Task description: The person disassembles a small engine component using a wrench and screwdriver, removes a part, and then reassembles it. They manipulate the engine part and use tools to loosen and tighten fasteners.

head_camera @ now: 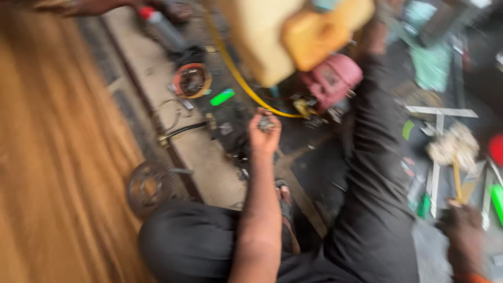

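Canisters crowd the top of the view: a pale cream jerrycan (257, 36) and, touching its right side, a deeper yellow jug (314, 36), both blurred, neither showing a label that can be made out. Below them sits a pink engine block (332, 78), and a yellow hose (236, 73) curves down past the cream container toward it. On the concrete strip to the left lie a round orange-rimmed coil (192, 80), a small bright green piece (222, 97) and, nearer the body, a rusty toothed sprocket (148, 186). Wooden planking (52, 157) fills the far left.

Between the dark-trousered knees the left hand (264, 131) is raised palm-up, arm stretched forward, fingers curled around a small grey metal part (266, 123) (too blurred to tell what kind). At the lower right the right hand (463, 225) is closed on the yellow handle of a tool (457, 178), whose pale bulky head rests among white metal strips (437, 157) on the dark floor. Another person's hand (84, 6) shows at the top left edge.
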